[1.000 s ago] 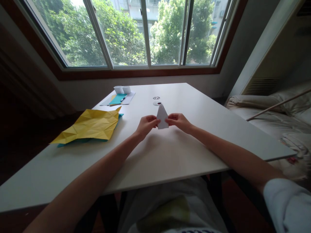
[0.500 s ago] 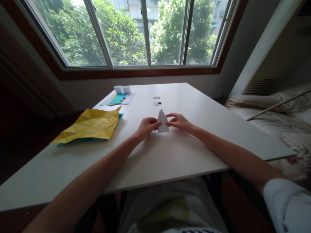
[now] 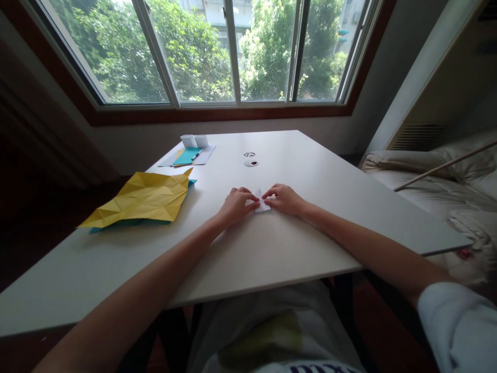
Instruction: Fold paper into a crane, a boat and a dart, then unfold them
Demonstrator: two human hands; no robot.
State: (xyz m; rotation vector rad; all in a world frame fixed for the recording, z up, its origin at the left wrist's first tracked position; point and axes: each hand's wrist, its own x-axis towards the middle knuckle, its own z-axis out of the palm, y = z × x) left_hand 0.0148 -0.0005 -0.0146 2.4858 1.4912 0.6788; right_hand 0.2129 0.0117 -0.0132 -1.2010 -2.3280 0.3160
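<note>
A: Where is the small white folded paper [image 3: 262,205]?

B: Flat on the tabletop [image 3: 310,171], between the left hand [image 3: 236,204] and right hand [image 3: 283,199]. Fingers of both hands pinch its sides.

A: Which way does it point?

B: Its long side seems to run away from the person, toward the window [image 3: 217,52].

A: What could go wrong?

B: I think uneven pressing could make a crooked crease.

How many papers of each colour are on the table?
White folded paper held between the left hand and right hand: 1
Yellow creased paper: 1
Teal paper, far end: 1
Teal paper under the yellow one: 1
White flat sheet, far end: 1
Total: 5
</note>
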